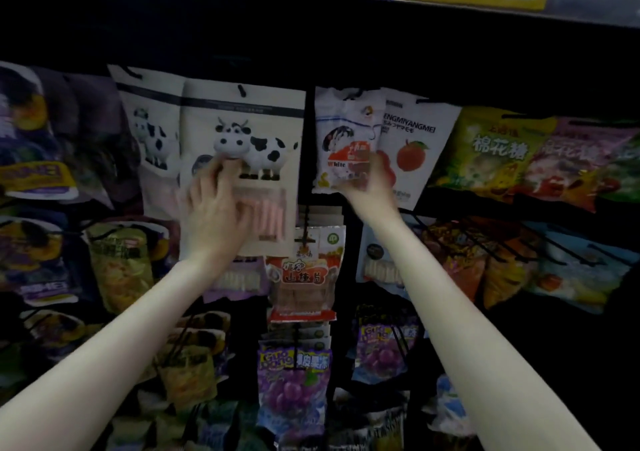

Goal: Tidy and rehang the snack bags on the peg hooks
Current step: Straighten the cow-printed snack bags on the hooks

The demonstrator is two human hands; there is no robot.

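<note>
My left hand [214,204] presses spread fingers on the cow bag [242,159] to flatten it; my right hand [372,180] seemingly pinches the white candy bag [343,138], steadying it on its hook

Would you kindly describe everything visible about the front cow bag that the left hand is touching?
The cow bag is a flat, glossy-looking cream pouch with a dark band near its top and a black-and-white cartoon cow printed mid-panel. A clear window below shows pale pink sticks. It hangs roughly upright from a black peg hook through its top hole, overlapping a matching bag behind and to the left. The left hand rests on its lower half, fingers reaching under the cow's head; motion blur hides the grip.
</note>
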